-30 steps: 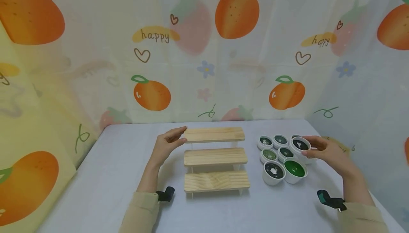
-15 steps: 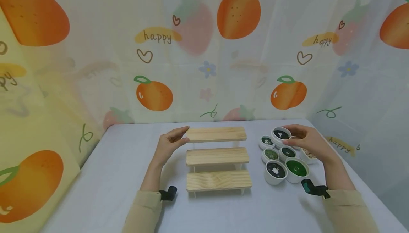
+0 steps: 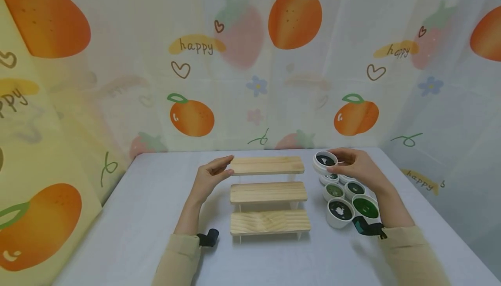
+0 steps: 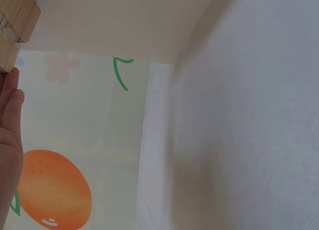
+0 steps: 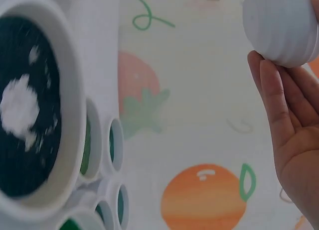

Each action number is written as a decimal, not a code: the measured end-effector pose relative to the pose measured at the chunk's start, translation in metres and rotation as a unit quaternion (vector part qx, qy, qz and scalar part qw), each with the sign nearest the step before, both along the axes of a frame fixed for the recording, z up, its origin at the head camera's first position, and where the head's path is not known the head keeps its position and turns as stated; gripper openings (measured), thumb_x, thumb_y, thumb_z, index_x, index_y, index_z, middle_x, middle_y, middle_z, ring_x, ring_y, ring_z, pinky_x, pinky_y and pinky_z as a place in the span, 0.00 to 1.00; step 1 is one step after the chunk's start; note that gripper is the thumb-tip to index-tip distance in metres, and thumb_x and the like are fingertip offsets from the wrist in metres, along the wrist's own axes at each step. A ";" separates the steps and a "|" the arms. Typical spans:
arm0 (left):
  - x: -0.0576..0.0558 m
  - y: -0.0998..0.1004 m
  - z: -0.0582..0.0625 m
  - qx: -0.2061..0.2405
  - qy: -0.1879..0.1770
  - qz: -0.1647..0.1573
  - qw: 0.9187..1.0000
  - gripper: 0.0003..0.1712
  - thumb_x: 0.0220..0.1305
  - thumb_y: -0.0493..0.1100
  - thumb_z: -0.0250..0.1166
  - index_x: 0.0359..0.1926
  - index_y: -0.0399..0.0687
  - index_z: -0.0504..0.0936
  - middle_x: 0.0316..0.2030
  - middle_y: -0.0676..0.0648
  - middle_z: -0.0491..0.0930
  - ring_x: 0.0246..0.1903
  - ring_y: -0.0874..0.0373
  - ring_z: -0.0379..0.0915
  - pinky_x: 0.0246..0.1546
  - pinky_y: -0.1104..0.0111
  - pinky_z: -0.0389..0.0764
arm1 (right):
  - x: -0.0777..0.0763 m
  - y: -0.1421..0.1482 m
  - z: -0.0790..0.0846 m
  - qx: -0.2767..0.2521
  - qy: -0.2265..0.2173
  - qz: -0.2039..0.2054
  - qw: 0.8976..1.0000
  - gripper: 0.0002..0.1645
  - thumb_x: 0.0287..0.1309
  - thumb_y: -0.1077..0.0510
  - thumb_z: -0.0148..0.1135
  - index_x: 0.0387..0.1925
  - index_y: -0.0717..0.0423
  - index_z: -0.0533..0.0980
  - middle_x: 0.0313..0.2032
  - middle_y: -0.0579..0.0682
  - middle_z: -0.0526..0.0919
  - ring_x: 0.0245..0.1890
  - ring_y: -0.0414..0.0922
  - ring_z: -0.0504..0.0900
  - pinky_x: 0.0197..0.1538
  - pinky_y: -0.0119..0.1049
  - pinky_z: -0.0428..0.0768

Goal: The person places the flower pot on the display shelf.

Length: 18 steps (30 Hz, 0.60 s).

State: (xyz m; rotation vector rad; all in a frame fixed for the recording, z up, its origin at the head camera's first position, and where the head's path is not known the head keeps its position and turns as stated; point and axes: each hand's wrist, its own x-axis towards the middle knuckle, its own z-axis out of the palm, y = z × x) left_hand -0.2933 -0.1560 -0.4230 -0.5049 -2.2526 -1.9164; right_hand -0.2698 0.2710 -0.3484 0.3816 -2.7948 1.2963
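My right hand [image 3: 361, 169] grips a small white cup [image 3: 325, 162] with dark contents and a white patch on top, holding it above the back of the cup group. In the right wrist view the ridged outside of this cup [image 5: 279, 28] rests between my fingers and thumb [image 5: 315, 6]. With extended fingers my left hand [image 3: 211, 179] touches the left end of the top board of a three-step wooden rack [image 3: 268, 165]. The left wrist view shows these fingertips [image 4: 15, 78] against the board's end [image 4: 7, 55].
Several white cups stand together right of the rack, among them a front cup with dark contents [image 3: 339, 214] and one with green contents [image 3: 365, 207]. A white cloth [image 3: 274, 264] covers the table. A fruit-printed curtain [image 3: 242, 103] hangs behind it.
My right hand has lifted the white cup from the right side of the group and carried it left and back. My left hand stays at the rack's top board.
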 end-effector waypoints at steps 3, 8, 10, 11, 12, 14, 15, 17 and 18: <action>0.001 0.000 0.001 0.000 -0.008 -0.002 1.000 0.26 0.59 0.44 0.72 0.60 0.49 0.81 0.62 0.44 0.79 0.59 0.67 0.75 0.62 0.82 0.74 | -0.004 -0.010 0.003 -0.017 0.004 0.018 1.000 0.31 0.56 0.47 0.72 0.60 0.52 0.76 0.55 0.55 0.83 0.44 0.37 0.82 0.46 0.27 0.84; 0.001 0.000 0.001 0.002 -0.006 -0.001 1.000 0.27 0.59 0.43 0.72 0.60 0.48 0.81 0.62 0.44 0.79 0.59 0.66 0.75 0.63 0.82 0.74 | -0.009 -0.026 0.007 -0.034 0.007 0.043 0.998 0.32 0.56 0.48 0.72 0.60 0.52 0.76 0.53 0.55 0.83 0.43 0.38 0.84 0.46 0.27 0.85; 0.002 0.000 0.000 0.002 -0.004 0.000 1.000 0.26 0.59 0.43 0.72 0.60 0.47 0.81 0.62 0.44 0.79 0.58 0.67 0.75 0.62 0.82 0.74 | -0.010 -0.032 0.009 -0.041 0.007 0.049 0.998 0.32 0.55 0.48 0.72 0.60 0.53 0.76 0.53 0.56 0.84 0.43 0.38 0.84 0.45 0.27 0.85; 0.002 0.000 0.000 0.002 -0.002 0.000 1.000 0.26 0.60 0.43 0.72 0.60 0.47 0.81 0.61 0.43 0.79 0.58 0.67 0.76 0.62 0.82 0.74 | -0.011 -0.034 0.009 -0.046 0.007 0.053 0.998 0.31 0.55 0.49 0.72 0.60 0.53 0.76 0.53 0.56 0.83 0.43 0.38 0.84 0.45 0.27 0.85; 0.001 0.000 0.000 0.001 -0.001 0.001 1.000 0.26 0.60 0.43 0.72 0.60 0.47 0.81 0.61 0.43 0.79 0.58 0.68 0.76 0.62 0.82 0.74 | -0.011 -0.037 0.010 -0.050 0.008 0.056 0.997 0.31 0.55 0.50 0.72 0.60 0.54 0.76 0.53 0.56 0.83 0.44 0.38 0.84 0.45 0.28 0.85; 0.002 0.001 0.000 0.003 0.000 0.001 1.000 0.26 0.60 0.42 0.72 0.60 0.47 0.81 0.61 0.43 0.79 0.58 0.67 0.76 0.62 0.82 0.74 | -0.012 -0.042 0.011 -0.060 0.008 0.066 0.996 0.30 0.55 0.51 0.72 0.59 0.55 0.77 0.53 0.56 0.83 0.44 0.38 0.84 0.46 0.28 0.85; 0.002 0.001 0.000 0.002 0.001 0.001 1.000 0.26 0.60 0.42 0.72 0.60 0.47 0.81 0.61 0.43 0.79 0.58 0.67 0.76 0.62 0.82 0.74 | -0.013 -0.044 0.012 -0.064 0.009 0.070 0.995 0.30 0.55 0.51 0.72 0.59 0.55 0.77 0.53 0.56 0.84 0.44 0.38 0.84 0.46 0.28 0.85; 0.001 0.001 0.000 0.003 0.002 0.000 1.000 0.26 0.60 0.42 0.72 0.60 0.47 0.81 0.61 0.43 0.79 0.58 0.66 0.76 0.62 0.82 0.74 | -0.015 -0.050 0.013 -0.066 0.011 0.075 0.995 0.29 0.55 0.52 0.73 0.58 0.54 0.77 0.53 0.55 0.84 0.45 0.38 0.84 0.47 0.28 0.85; 0.001 0.001 0.000 0.002 0.003 -0.002 1.000 0.26 0.60 0.42 0.71 0.60 0.46 0.81 0.62 0.43 0.79 0.59 0.65 0.76 0.62 0.82 0.74 | -0.016 -0.053 0.013 -0.067 0.009 0.075 0.995 0.30 0.55 0.51 0.73 0.58 0.53 0.77 0.53 0.56 0.84 0.45 0.39 0.84 0.47 0.27 0.85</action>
